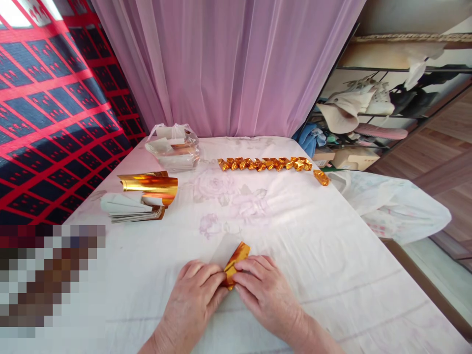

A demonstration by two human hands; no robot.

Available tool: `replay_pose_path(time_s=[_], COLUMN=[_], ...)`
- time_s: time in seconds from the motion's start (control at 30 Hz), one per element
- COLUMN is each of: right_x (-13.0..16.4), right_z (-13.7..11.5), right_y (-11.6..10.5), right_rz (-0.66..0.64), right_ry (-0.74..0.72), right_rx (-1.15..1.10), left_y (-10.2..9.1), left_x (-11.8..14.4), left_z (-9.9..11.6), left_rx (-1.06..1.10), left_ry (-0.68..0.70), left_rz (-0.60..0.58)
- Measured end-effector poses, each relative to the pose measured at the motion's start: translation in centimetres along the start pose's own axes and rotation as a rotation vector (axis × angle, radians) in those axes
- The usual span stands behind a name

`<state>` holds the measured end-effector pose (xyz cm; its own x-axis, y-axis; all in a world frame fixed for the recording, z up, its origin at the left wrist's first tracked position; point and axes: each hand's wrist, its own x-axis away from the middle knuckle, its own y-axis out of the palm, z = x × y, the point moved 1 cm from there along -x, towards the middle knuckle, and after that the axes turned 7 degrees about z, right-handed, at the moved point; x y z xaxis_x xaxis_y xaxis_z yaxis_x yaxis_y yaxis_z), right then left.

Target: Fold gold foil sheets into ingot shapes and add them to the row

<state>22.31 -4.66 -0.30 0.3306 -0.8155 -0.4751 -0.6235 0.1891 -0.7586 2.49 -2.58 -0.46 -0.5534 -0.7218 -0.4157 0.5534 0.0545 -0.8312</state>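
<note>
A sheet of gold foil paper (238, 258), white on its back, lies partly folded on the table between my hands. My left hand (197, 295) grips its left side, thumb and fingers together at the near end. My right hand (262, 291) pinches its right edge with the fingertips. Further off, a row of folded gold paper pieces (265, 163) runs across the far part of the table, and one single folded piece (321, 177) lies at its right end. Gold foil sheets (147, 184) and a white-backed stack of paper (125, 204) sit at the left.
A clear plastic bag (175, 152) with paper inside stands at the far left of the flowered tablecloth (295, 236). Behind is a purple curtain (228, 69). On the right are a shoe rack (368, 115) and a white plastic bag (401, 204) by the table edge.
</note>
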Motion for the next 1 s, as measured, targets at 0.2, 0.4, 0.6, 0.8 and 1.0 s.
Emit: replay_pose_path(time_s=[0.2, 0.4, 0.6, 0.8, 1.0], right_x=[0.15, 0.14, 0.08, 0.18, 0.19], right_z=[-0.09, -0.16, -0.09, -0.12, -0.32], right_y=[0.29, 0.32, 0.39, 0.32, 0.43], right_rz=[-0.030, -0.037, -0.052, -0.065, -0.042], right_ry=[0.001, -0.002, 0.015, 0.035, 0.044], right_rx=[0.039, 0.050, 0.075, 0.072, 0.079], left_y=[0.10, 0.02, 0.01, -0.07, 0.04], left_x=[0.04, 0.22, 0.44, 0.35, 0.40], left_z=[-0.10, -0.16, -0.40, -0.34, -0.33], left_rx=[-0.006, 0.011, 0.034, 0.022, 0.036], left_ry=[-0.011, -0.028, -0.055, -0.048, -0.043], left_rz=[-0.006, -0.009, -0.013, -0.017, 0.015])
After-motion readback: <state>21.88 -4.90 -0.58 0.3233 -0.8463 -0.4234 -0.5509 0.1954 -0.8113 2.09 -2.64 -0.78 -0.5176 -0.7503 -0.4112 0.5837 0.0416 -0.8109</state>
